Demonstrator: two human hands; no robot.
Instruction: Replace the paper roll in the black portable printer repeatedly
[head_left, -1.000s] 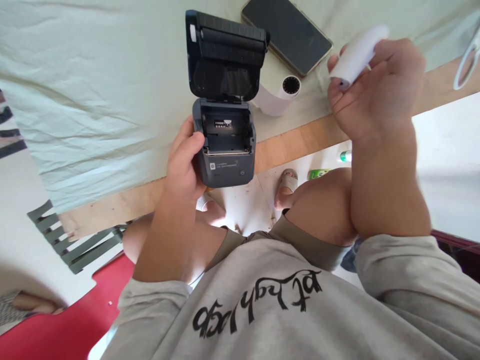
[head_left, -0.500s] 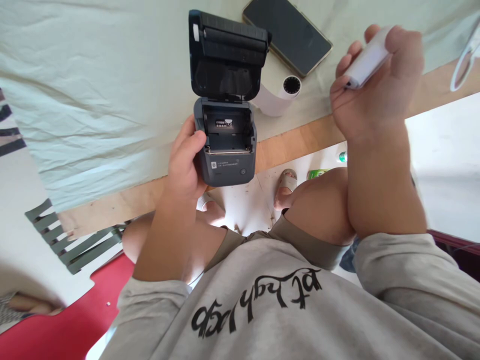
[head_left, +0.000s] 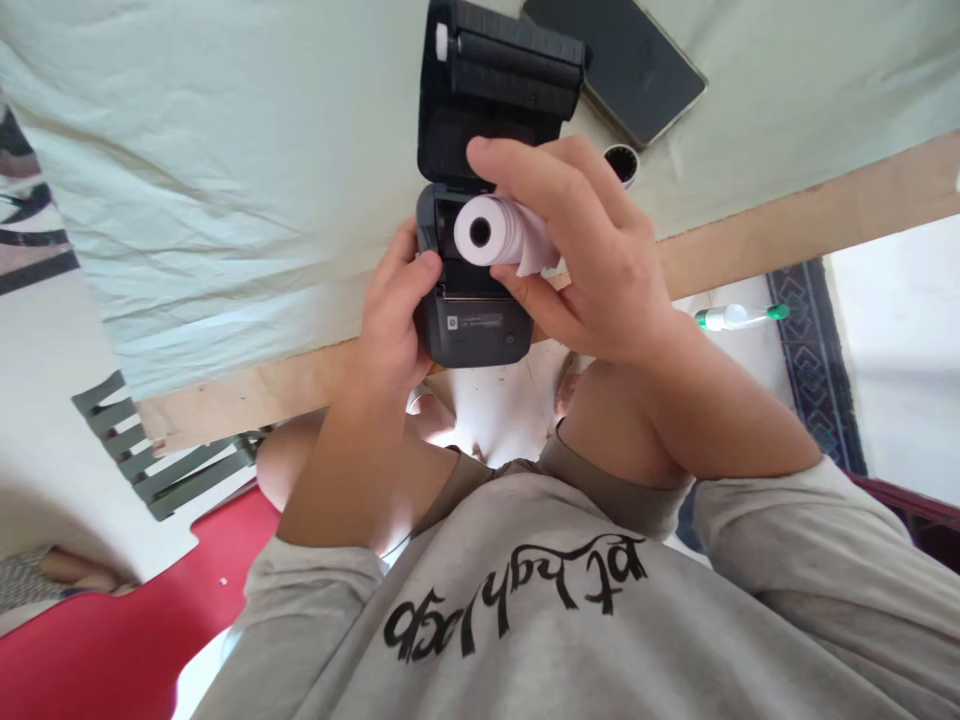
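Observation:
A dark grey label printer (head_left: 480, 335) is gripped at its left side by my left hand (head_left: 394, 310), thumb on the rim of the paper bay. Its black lid (head_left: 495, 90) stands swung up and away from me. My right hand (head_left: 600, 250) has its fingers closed around a white paper roll (head_left: 480, 232), held over the bay with its hollow core end facing left. A loose paper edge hangs from the roll near my fingers. My right hand hides part of the lid and the bay's right side.
Past the printer, a dark phone (head_left: 637, 65) lies on the pale green cloth (head_left: 225, 150). Behind my right hand shows the black dotted end of a white cylinder (head_left: 621, 163). The wooden table edge (head_left: 757, 210) runs across in front of my legs.
My right hand has come in from the right with the paper roll, now over the printer's bay. The printer appears slightly further right in view, still in my left hand.

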